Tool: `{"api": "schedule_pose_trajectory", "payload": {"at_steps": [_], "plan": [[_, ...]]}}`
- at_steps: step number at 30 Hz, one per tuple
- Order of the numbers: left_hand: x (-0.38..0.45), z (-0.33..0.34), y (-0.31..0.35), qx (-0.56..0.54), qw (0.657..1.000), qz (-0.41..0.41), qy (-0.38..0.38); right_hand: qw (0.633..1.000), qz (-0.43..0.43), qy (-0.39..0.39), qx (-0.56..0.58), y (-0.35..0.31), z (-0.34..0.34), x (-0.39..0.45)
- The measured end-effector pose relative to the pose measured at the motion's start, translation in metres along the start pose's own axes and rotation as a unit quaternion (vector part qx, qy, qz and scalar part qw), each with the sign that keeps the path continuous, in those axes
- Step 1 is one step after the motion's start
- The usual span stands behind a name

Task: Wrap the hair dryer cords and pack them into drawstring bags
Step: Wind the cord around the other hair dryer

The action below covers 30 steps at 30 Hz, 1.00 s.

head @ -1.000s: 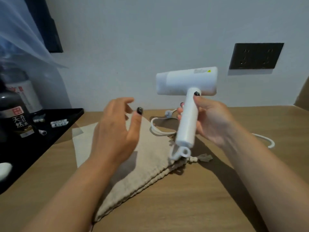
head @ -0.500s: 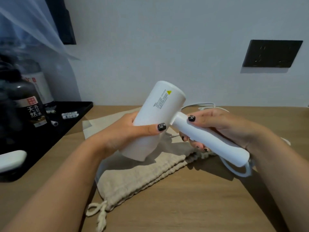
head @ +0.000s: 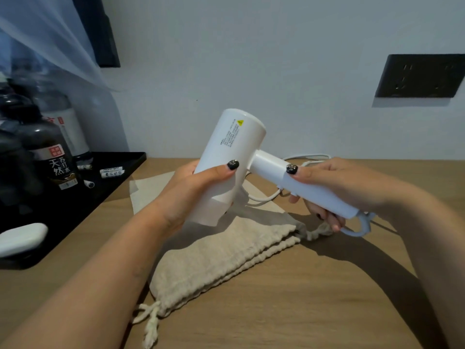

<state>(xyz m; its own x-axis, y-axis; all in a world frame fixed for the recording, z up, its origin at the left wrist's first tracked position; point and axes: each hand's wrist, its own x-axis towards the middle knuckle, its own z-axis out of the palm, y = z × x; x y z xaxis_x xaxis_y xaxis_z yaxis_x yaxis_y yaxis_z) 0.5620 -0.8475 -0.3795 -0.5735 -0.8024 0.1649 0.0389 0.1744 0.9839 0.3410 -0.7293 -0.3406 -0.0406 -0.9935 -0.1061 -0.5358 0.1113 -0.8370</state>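
A pale wall [head: 264, 59] rises behind a wooden table [head: 289, 298]. A dark socket panel [head: 420, 75] sits on it at right; sheer curtain [head: 50, 39] hangs left.

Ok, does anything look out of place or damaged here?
Nothing looks damaged. The hair dryer is held in both hands, its cord trailing loose behind on the table, not yet wrapped.

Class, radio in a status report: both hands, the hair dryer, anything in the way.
Left hand grips hair dryer barrel; right hand grips its handle. Cord loose, unwrapped. Drawstring bag flat on table underneath. Nothing in the way.
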Motion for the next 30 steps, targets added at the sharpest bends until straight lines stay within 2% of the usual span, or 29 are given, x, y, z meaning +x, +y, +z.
{"api": "schedule_pose_trajectory", "payload": {"at_steps": [3, 8, 14, 18, 23, 30], "plan": [[-0.001, 0.001, -0.001, -0.005, 1.000, 0.008, 0.001, 0.999, -0.018, 0.033, -0.017, 0.000, 0.003, 0.003], [-0.007, 0.008, -0.003, -0.075, 0.997, -0.013, -0.012, 0.998, -0.033, 0.054, -0.007, 0.003, 0.007, 0.005], [-0.003, 0.010, -0.004, -0.043, 0.998, 0.035, 0.033, 0.996, -0.035, 0.076, -0.003, 0.001, 0.006, 0.002], [-0.003, 0.020, 0.000, -0.105, 0.991, 0.017, 0.075, 0.985, -0.072, 0.114, 0.105, -0.006, 0.030, 0.013], [-0.004, 0.016, 0.000, -0.115, 0.988, 0.050, 0.092, 0.972, -0.127, 0.177, 0.092, -0.008, 0.046, 0.018], [-0.002, 0.014, -0.004, -0.111, 0.986, 0.054, 0.109, 0.960, -0.136, 0.222, 0.100, -0.002, 0.057, 0.023]]}}
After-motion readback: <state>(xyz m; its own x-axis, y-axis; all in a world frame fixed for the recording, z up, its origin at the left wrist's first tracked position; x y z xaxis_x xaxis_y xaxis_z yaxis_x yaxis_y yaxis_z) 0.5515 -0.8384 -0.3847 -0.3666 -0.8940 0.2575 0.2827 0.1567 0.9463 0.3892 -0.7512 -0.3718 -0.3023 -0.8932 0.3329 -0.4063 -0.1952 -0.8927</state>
